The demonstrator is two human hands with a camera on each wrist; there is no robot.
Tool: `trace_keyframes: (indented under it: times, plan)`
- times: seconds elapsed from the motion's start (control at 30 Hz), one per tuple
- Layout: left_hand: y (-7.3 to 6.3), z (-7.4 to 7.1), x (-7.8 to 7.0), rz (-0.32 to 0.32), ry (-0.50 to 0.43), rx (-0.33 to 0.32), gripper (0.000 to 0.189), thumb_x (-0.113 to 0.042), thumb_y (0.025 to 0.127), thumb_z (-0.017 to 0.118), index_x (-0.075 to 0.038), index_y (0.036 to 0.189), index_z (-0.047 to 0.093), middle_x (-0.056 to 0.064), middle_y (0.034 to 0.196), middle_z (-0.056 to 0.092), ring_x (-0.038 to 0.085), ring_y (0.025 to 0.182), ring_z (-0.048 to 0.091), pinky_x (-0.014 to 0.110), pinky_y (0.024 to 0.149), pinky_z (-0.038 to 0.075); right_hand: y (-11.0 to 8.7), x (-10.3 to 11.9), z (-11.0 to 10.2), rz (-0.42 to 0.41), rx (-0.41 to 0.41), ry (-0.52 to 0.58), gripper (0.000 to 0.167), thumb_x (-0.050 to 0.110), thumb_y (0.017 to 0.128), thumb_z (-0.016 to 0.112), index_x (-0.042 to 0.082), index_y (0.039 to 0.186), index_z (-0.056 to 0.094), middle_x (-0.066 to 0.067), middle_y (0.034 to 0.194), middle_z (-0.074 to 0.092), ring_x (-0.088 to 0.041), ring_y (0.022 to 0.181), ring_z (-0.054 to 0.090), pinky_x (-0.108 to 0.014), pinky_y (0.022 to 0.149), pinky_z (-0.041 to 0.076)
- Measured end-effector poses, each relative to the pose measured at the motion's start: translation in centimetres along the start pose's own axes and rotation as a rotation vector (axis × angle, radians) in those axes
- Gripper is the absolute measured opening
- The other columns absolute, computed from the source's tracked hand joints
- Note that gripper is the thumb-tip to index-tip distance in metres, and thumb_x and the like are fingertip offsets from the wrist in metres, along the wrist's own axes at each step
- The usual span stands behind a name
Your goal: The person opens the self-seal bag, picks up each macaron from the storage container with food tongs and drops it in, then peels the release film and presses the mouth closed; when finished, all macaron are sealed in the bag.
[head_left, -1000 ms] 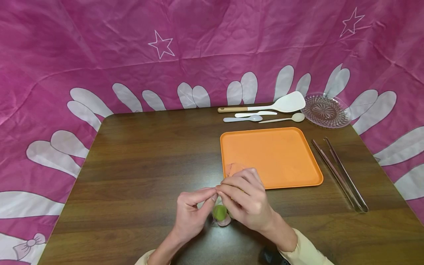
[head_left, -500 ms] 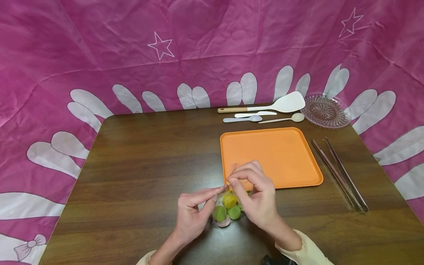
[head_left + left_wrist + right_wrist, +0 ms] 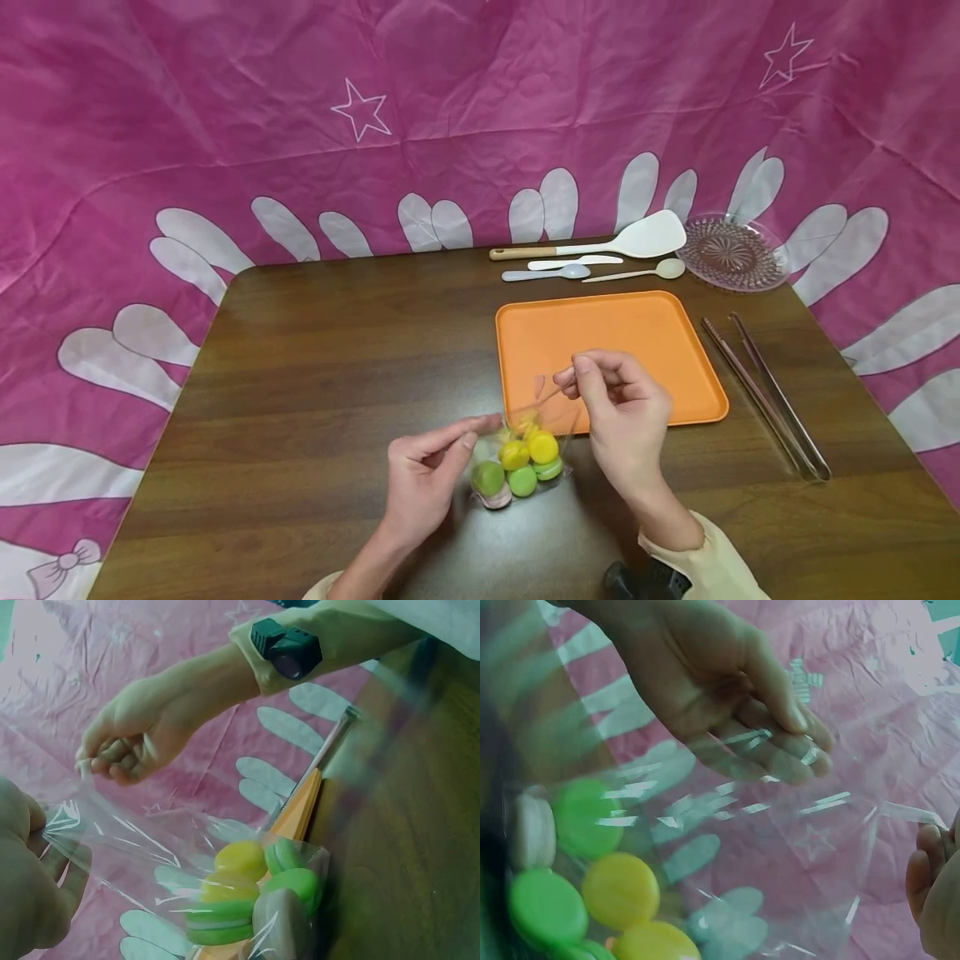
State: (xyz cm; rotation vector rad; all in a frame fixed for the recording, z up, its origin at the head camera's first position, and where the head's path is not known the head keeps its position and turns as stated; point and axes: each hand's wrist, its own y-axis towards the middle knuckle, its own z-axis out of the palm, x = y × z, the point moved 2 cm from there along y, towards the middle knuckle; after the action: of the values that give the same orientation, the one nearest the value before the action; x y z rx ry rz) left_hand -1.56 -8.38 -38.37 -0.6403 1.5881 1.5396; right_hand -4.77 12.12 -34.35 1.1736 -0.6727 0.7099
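Observation:
A clear plastic bag (image 3: 558,417) of macarons hangs between my two hands at the front of the table. Through the film show yellow macarons (image 3: 543,447), green macarons (image 3: 522,481) and a pale one (image 3: 497,498). My left hand (image 3: 427,475) pinches one top corner of the bag between thumb and fingers. At the opposite side, my right hand (image 3: 626,408) holds a strip along the bag's top edge, pulled taut. The left wrist view shows the bag's film (image 3: 142,840) stretched from hand to hand, with the macarons bunched in its bottom.
Just behind the bag lies an orange tray (image 3: 600,342). Metal tongs (image 3: 772,400) rest to its right. Along the back are a white spatula (image 3: 648,236), a white knife (image 3: 576,262), a pale blue spoon (image 3: 547,273), a beige spoon (image 3: 670,268) and a patterned clear plate (image 3: 731,252).
My hands were together over the bag's top. The right hand has drawn away rightward, spreading the top edge, and the macarons have come into view. My left hand has shifted slightly left.

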Motion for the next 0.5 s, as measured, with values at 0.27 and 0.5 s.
trace_keyframes:
  times: [0.27,0.5]
  plan:
    - [0.2,-1.0,0.1,-0.036,0.031,-0.024,0.024,0.020,0.093,0.053,0.013,0.108,0.070,0.024,0.101,0.072,0.027,0.098,0.072,0.037,0.089,0.054,1.4,0.2,-2.2,0.041,-0.084,-0.071,0.014,-0.004,0.098,0.059,-0.018,0.097,0.059,-0.011,0.075,0.073,-0.016,0.061,0.070,-0.025,0.058,0.057]
    - [0.5,-1.8,0.2,-0.100,0.043,-0.035,0.021,0.015,0.095,0.054,0.013,0.109,0.070,0.021,0.102,0.073,0.029,0.097,0.072,0.036,0.091,0.054,2.5,0.4,-4.6,-0.021,-0.161,-0.086,0.012,-0.005,0.097,0.059,-0.017,0.096,0.059,-0.015,0.073,0.072,-0.017,0.056,0.069,-0.023,0.053,0.055]
